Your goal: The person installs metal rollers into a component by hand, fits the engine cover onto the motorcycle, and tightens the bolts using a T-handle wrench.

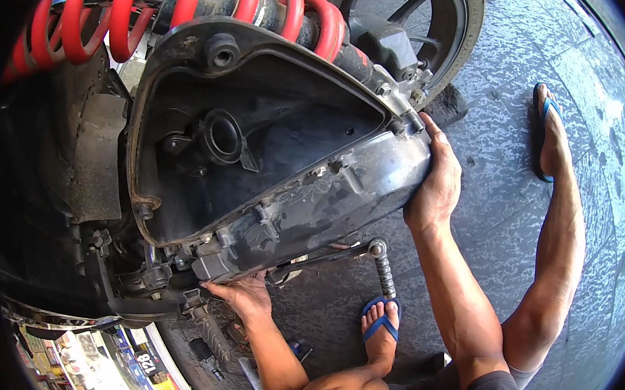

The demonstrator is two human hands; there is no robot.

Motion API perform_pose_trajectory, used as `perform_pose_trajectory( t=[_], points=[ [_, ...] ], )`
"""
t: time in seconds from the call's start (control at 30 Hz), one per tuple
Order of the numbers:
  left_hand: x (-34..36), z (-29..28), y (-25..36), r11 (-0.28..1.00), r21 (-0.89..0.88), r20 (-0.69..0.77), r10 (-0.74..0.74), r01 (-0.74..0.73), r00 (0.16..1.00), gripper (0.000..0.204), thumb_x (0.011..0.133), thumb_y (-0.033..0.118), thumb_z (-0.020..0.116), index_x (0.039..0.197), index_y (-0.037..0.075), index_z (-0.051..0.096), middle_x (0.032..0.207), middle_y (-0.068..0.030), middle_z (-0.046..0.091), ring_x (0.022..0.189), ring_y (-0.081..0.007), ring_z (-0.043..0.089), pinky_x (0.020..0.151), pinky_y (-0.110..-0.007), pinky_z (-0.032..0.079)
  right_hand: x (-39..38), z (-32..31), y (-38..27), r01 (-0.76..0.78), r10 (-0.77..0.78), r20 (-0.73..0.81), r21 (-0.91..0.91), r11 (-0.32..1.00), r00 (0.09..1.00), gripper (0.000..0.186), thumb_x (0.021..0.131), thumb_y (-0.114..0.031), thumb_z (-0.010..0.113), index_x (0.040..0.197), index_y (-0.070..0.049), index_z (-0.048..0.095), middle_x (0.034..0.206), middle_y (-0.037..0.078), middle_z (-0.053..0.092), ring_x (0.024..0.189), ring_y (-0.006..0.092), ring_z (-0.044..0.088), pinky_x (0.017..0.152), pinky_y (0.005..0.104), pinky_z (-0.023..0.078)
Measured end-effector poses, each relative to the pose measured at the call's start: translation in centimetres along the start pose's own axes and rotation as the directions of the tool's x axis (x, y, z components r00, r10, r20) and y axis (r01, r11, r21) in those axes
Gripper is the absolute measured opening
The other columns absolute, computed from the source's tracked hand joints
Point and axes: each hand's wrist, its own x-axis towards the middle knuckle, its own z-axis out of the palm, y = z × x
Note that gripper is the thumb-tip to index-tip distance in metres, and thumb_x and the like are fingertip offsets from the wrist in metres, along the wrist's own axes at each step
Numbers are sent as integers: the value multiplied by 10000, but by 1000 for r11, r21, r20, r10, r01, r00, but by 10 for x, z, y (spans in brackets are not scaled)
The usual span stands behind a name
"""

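A dark, dirty engine side cover (319, 199) runs along the lower side of an open black airbox (280, 142) on a scooter. My right hand (438, 178) wraps round the cover's rear end, thumb up along its edge and the other fingers hidden behind it. At the front lower corner my left hand (249, 296) grips from underneath. Its thumb points left, and the cover hides most of its fingers. Inside the airbox a round black intake tube (222, 136) shows, with no lid over the box.
A red coil spring (289, 8) crosses above the airbox, near the rear wheel (450, 41). A kick-start lever (377, 249) juts out below the cover. Tools (207, 358) lie on the floor at lower left, by a lit display case (109, 362). My sandalled feet rest on dark tiles (491, 229).
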Motion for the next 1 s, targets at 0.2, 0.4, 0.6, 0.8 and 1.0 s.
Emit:
perform_pose_trajectory(
  t=[0.2,0.4,0.6,0.8,1.0],
  points=[
    [3,3,-3,998,47,-27,42,-41,999,910,907,767,187,1544,118,140,1594,-125,159,1447,-315,208,1189,-481,188,2,2,2,36,-36,-17,-28,999,999,513,1008,-311,359,1305,68,539,1270,161,592,1161,216,538,1048,317,360],
    [8,-10,-6,972,232,-11,32,-29,999,1004,824,864,163,1553,178,89,1605,-142,82,1450,-387,162,1110,-629,246,6,1,10,115,-116,-54,-18,993,992,439,1018,-263,426,1254,75,580,1192,156,634,1108,202,555,1003,309,390],
    [11,-16,-6,986,157,-77,-41,53,996,1041,817,874,152,1551,137,125,1595,-158,151,1434,-390,213,1142,-554,212,-11,-10,-7,155,-155,-25,-3,988,988,518,1019,-348,404,1312,63,523,1283,191,577,1204,261,512,1057,359,350],
    [12,-16,-11,987,159,-71,-8,19,997,1032,798,890,142,1552,186,110,1603,-137,119,1448,-385,166,1116,-606,210,5,1,-2,345,-350,-244,-62,936,904,569,1024,-451,326,1404,-41,434,1358,133,528,1237,240,486,1049,400,327],
    [15,-26,-13,972,235,-79,30,-11,996,1004,795,891,142,1548,228,98,1597,-132,115,1436,-402,197,1085,-655,273,12,-3,4,309,-325,-113,-139,941,939,584,1006,-476,341,1381,-39,438,1317,122,525,1220,233,486,1043,400,316]
  ],
)
